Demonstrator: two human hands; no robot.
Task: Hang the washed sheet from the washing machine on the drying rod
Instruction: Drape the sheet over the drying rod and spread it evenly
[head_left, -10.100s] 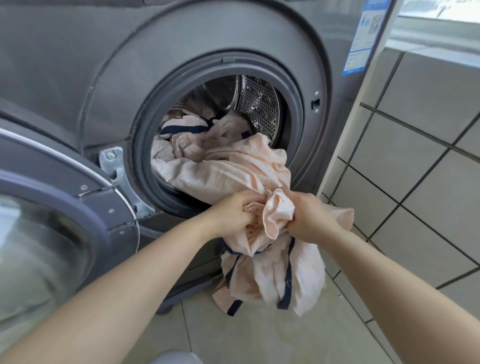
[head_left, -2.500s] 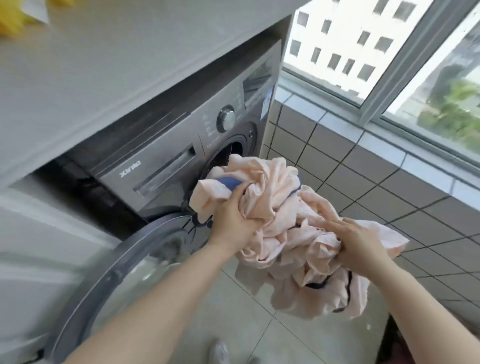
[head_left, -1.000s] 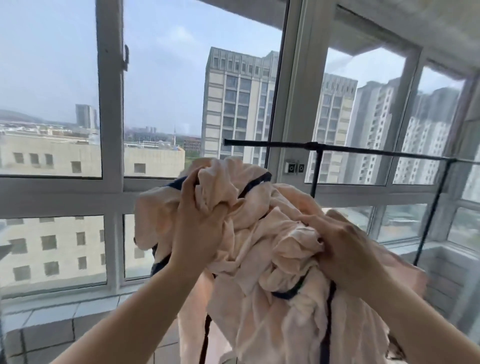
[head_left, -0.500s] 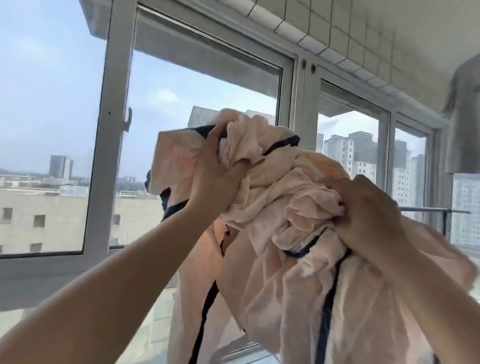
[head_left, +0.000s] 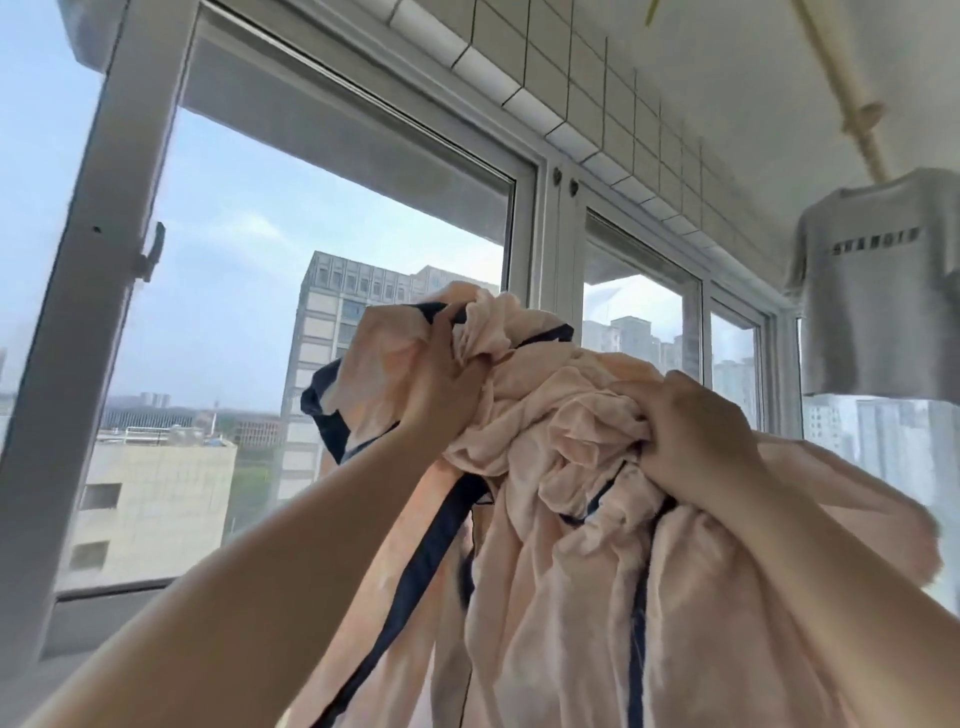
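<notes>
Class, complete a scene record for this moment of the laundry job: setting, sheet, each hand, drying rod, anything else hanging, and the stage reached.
Setting: indoors beside a window facing tall buildings
Sheet: peach with dark blue trim, bunched, held high, ends hanging down
Left hand: grips the bundle's upper left
Right hand: grips the bundle's right side
Drying rod: pale, overhead, upper right, apart from the sheet
Also hanging: grey T-shirt below the rod
Stage: sheet not yet on the rod
</notes>
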